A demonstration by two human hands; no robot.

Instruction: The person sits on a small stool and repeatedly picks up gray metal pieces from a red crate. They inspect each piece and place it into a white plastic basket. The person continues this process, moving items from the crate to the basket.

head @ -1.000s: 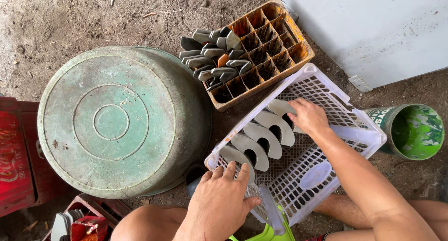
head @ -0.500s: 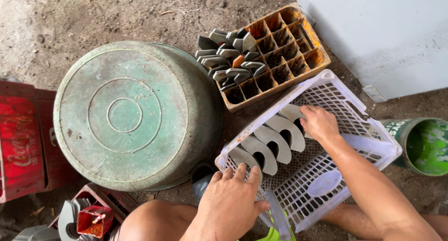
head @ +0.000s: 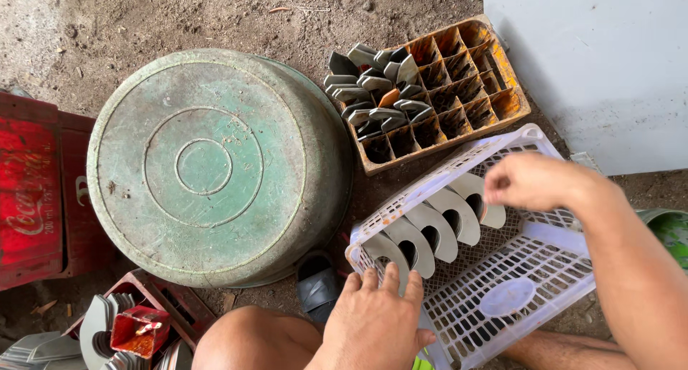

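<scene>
Squatting on a bare dirt floor (head: 215,15) here, packed brown earth with little stones and bits of debris scattered around. My left hand (head: 376,323) is resting on the near edge of a white plastic lattice basket (head: 502,305), fingers spread flat and not closed on anything, fingertips right at the closest of the pale curved metal pieces (head: 430,230) standing in a row inside it. My right hand (head: 534,182) is up at the far end of that same row, hovering over the last piece. It's blurry, so I can't tell whether that grip is pinched on the piece or just touching it.

The basket sits tilted on the ground just in front of my knees. Behind it is an orange divided crate (head: 437,90), grubby, with more of the grey curved pieces stuffed into the left-hand cells and the rest of the cells bare. Left of both is a big green basin (head: 208,165) flipped upside down, worn and scuffed. A red crate (head: 32,191) sits at the far left edge, and a smaller red one (head: 143,323) with more metal pieces is down by my left knee. A pale grey wall panel (head: 588,62) fills the top right corner, and a green bucket (head: 670,230) peeks in at the right edge.
</scene>
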